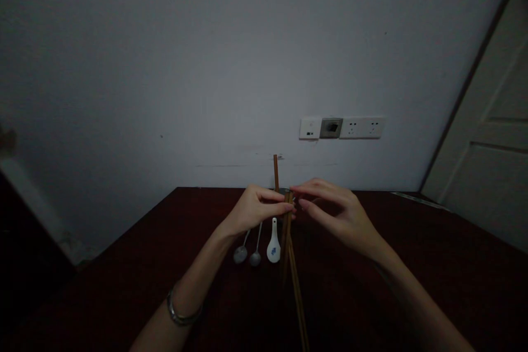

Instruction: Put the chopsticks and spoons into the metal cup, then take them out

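My left hand (254, 210) is closed in a pinch on the upper ends of a bundle of brown wooden chopsticks (293, 272) that slant down toward me over the dark red table (371, 286). One chopstick (275, 171) sticks straight up behind my left hand. My right hand (340, 212) is beside the same ends, fingers curved with the tips touching the chopsticks. Under my hands lie two metal spoons (247, 250) and a white ceramic spoon (273, 242) with a blue mark.
A grey wall stands behind the table, with a row of white sockets and a switch (341, 127). A white door (490, 148) is at the right. A thin flat object (418, 199) lies at the table's far right edge. A bracelet (181, 313) is on my left wrist.
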`<action>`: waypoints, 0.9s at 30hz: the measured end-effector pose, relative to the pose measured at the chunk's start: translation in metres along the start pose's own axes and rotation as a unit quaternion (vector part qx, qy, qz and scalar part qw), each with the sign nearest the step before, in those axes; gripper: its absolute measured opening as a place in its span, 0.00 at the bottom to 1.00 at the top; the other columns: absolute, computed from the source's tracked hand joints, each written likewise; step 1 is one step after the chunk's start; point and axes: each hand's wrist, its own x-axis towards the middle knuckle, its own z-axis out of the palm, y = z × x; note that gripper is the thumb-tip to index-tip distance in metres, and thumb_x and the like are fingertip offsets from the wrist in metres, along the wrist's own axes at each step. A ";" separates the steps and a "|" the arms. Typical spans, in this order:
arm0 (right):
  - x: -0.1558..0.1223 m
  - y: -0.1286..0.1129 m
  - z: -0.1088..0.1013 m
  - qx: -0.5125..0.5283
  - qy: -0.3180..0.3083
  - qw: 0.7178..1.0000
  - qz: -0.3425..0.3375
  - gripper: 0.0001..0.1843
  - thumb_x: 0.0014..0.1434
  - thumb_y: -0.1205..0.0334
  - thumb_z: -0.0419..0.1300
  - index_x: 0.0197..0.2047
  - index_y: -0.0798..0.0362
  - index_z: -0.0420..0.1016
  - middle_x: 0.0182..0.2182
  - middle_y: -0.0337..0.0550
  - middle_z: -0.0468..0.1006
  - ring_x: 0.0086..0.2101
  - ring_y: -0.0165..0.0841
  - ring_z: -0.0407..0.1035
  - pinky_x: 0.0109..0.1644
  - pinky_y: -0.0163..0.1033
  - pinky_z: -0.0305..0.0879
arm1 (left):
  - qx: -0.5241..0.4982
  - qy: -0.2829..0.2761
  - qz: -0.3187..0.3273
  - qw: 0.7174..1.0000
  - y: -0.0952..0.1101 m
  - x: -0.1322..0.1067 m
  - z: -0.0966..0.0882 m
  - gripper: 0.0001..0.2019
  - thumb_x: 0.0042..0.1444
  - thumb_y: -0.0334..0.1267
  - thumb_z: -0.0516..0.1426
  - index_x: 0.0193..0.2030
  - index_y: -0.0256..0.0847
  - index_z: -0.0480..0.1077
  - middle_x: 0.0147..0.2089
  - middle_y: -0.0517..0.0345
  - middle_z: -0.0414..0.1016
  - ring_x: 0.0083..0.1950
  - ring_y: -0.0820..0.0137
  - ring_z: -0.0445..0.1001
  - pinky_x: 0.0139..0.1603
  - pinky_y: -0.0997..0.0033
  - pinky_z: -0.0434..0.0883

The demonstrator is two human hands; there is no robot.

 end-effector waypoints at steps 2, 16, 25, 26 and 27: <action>0.000 0.000 0.002 0.003 0.002 1.000 0.000 0.14 0.56 0.63 0.53 0.45 0.49 0.73 0.35 0.45 0.74 0.35 0.32 0.68 0.39 0.40 0.66 | -0.009 -0.006 -0.007 1.000 0.001 0.000 0.002 0.10 0.47 0.39 0.59 0.31 0.33 0.76 0.31 0.49 0.77 0.32 0.70 0.73 0.37 0.69 0.70; 0.000 0.004 -0.001 -0.008 -0.012 0.999 -0.033 0.17 0.54 0.70 0.51 0.43 0.48 0.75 0.34 0.44 0.71 0.34 0.31 0.66 0.35 0.38 0.65 | 0.011 -0.031 -0.012 0.999 0.000 -0.002 0.001 0.11 0.47 0.40 0.59 0.31 0.33 0.76 0.31 0.48 0.77 0.32 0.70 0.73 0.36 0.70 0.69; 0.002 0.010 -0.001 0.078 -0.001 0.995 0.058 0.12 0.55 0.62 0.53 0.40 0.50 0.76 0.35 0.45 0.71 0.34 0.31 0.67 0.31 0.35 0.67 | 0.011 -0.062 -0.033 0.997 -0.004 0.001 -0.001 0.11 0.46 0.41 0.59 0.32 0.34 0.76 0.30 0.48 0.76 0.29 0.72 0.72 0.33 0.71 0.69; 0.002 0.013 -0.002 0.110 0.009 0.989 0.100 0.13 0.54 0.60 0.54 0.42 0.51 0.75 0.34 0.45 0.71 0.32 0.31 0.67 0.28 0.34 0.67 | 0.012 -0.057 -0.034 0.998 -0.004 0.001 -0.001 0.12 0.46 0.41 0.59 0.31 0.33 0.76 0.30 0.48 0.76 0.29 0.71 0.72 0.33 0.71 0.69; 0.003 0.017 -0.002 0.139 0.017 0.980 0.144 0.15 0.54 0.57 0.55 0.42 0.53 0.75 0.33 0.45 0.72 0.29 0.30 0.67 0.24 0.33 0.67 | 0.013 -0.053 -0.033 0.998 -0.004 0.002 -0.002 0.12 0.46 0.42 0.59 0.31 0.33 0.76 0.30 0.48 0.76 0.30 0.71 0.72 0.33 0.71 0.69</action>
